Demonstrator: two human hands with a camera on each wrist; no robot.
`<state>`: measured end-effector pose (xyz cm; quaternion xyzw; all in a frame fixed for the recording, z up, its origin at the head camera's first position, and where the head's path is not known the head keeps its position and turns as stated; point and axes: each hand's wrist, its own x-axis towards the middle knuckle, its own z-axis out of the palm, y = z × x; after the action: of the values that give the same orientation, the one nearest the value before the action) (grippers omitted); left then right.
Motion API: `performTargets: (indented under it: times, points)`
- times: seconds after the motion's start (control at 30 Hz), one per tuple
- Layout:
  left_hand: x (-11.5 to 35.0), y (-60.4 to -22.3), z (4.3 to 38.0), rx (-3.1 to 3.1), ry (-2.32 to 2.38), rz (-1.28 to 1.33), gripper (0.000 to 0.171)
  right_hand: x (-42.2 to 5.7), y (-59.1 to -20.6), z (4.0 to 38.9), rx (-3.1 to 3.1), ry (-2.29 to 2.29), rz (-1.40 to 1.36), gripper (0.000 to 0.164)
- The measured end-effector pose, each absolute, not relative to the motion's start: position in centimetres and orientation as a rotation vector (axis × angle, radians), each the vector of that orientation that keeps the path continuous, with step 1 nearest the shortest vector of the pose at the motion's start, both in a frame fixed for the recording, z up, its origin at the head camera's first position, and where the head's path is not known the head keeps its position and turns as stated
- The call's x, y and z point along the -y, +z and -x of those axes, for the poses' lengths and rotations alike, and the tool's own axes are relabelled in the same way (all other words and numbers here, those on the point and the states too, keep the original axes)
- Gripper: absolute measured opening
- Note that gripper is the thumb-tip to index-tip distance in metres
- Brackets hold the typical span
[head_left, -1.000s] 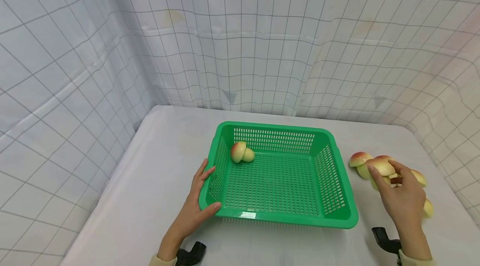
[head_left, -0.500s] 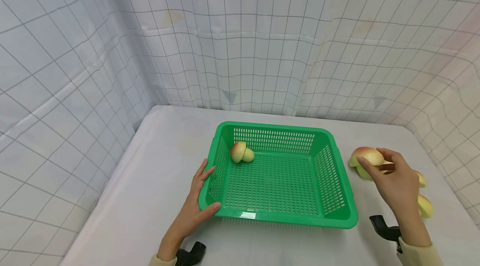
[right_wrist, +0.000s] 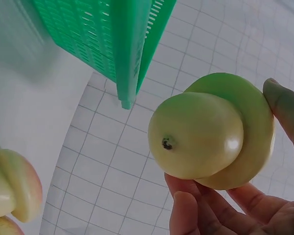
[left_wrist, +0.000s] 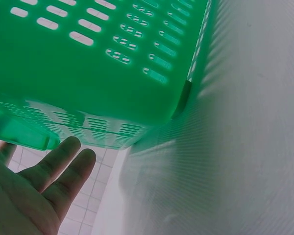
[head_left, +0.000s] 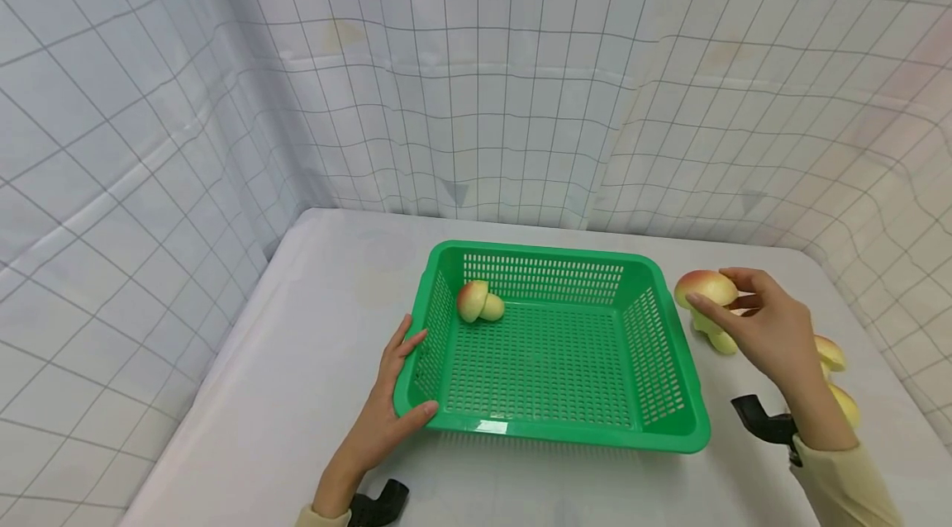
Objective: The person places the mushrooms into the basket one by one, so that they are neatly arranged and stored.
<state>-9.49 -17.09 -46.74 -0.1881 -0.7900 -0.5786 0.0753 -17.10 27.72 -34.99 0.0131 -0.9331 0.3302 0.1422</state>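
In the head view my right hand (head_left: 777, 329) holds a toy mushroom (head_left: 706, 287) by its red-and-yellow cap, just right of the green basket (head_left: 550, 434). The right wrist view shows the mushroom's rounded pale stem (right_wrist: 196, 137) facing the camera, with thumb and fingers round the cap. My left hand (head_left: 394, 395) rests at the basket's near left corner, thumb over the front rim and fingers along the left rim. Two of its fingers (left_wrist: 71, 178) stretch out straight beside the basket wall in the left wrist view. Another mushroom (head_left: 473, 301) lies inside the basket, at its far left.
Below the held mushroom, another mushroom (head_left: 720, 339) lies on the white-covered table (head_left: 297, 378). More mushrooms (head_left: 844, 403) lie to the right, partly behind my right forearm. A grid-patterned white curtain (head_left: 476, 81) hangs behind and at both sides.
My right hand has moved left and away from me with the mushroom, from the group at the right toward the basket's right side. The left hand and basket have stayed put.
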Motion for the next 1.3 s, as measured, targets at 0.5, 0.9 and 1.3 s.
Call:
performTargets:
  times: [0.5, 0.9, 1.3]
  points:
    - [17.0, -46.5, 9.5, 2.366, -1.742, 0.562, 0.080, -25.5, -33.2, 20.1, 2.789, 0.976, -0.327, 0.057]
    - [17.0, -46.4, 9.4, 2.369, -1.757, 0.556, 0.080, -23.0, -32.7, 22.0, 2.845, 1.020, -0.509, 0.057]
    - [17.2, -46.8, 9.5, 2.363, -1.736, 0.576, 0.080, -20.2, -33.5, 23.8, 2.885, 1.024, -0.645, 0.063]
